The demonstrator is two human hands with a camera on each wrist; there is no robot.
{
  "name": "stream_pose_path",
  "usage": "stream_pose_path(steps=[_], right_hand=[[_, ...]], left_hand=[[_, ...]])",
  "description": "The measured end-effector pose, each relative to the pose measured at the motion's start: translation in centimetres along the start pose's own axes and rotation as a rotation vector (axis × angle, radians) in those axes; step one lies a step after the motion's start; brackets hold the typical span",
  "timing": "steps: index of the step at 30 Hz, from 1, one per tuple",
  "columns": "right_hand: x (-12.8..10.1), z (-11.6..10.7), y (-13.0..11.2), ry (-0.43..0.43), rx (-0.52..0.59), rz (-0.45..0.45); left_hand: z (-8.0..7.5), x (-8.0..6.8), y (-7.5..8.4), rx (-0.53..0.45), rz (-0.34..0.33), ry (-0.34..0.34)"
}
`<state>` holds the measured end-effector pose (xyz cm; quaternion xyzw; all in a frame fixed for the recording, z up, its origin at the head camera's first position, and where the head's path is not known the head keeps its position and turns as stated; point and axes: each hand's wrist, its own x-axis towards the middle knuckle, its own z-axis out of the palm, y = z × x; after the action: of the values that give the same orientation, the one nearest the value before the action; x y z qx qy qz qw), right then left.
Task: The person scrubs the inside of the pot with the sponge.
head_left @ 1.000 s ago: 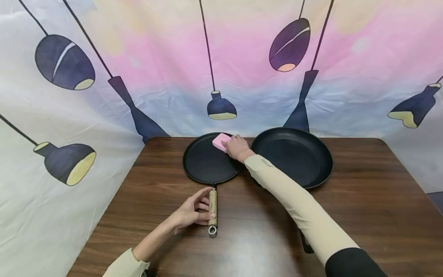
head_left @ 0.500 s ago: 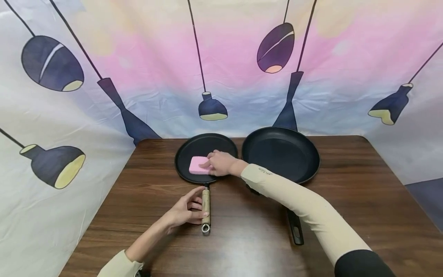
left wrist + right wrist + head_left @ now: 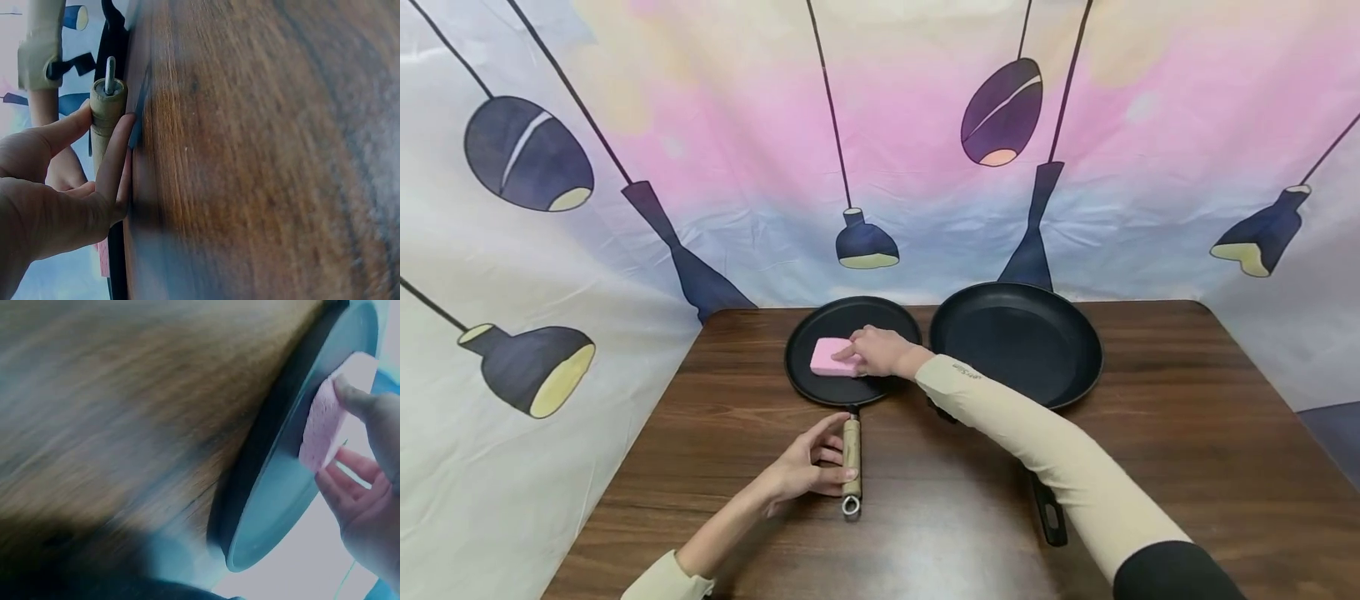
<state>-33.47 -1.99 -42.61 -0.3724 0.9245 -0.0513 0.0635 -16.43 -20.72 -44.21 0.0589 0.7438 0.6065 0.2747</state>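
Right grip [image 3: 880, 352] on sponge [image 3: 829, 357], in pan [image 3: 820, 385]

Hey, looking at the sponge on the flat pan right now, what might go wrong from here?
The left hand only pinches the wooden handle, so the flat pan may swivel under hard scrubbing by the right hand on the pink sponge. The frying pan sits close beside it; the pans could knock together. The right sleeve lies over that pan's handle and might drag it.

nothing can be read here; the only print is a tiny dark mark on the right sleeve [image 3: 967, 372] near the wrist, too small to make out.
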Motion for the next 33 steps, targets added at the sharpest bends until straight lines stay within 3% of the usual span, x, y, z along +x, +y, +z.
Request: stream_pose_path(steps=[10,15,19,26,33], right_hand=[[1.9,0.7,2.1,0.077,-0.029,0.365],[1.5,0.6,2.8,0.087,-0.053,0.431],[1.2,0.3,2.5,0.051,-0.090,0.388],[0.9,0.1,0.4,0.001,-0.016,0.152],[-0.5,0.1,-1.2,-0.065,0.075,-0.047]], left_hand=[[1.1,-0.2,-0.4,-0.006,0.001,-0.015],[1.4,0.2,-0.2,0.000,0.007,-0.023],[1.0,0.3,0.0,0.006,0.010,-0.021],[-0.1,0.1,0.1,-0.003,-0.002,0.011],[0.2,-0.1,0.2,0.000,0.005,-0.005]])
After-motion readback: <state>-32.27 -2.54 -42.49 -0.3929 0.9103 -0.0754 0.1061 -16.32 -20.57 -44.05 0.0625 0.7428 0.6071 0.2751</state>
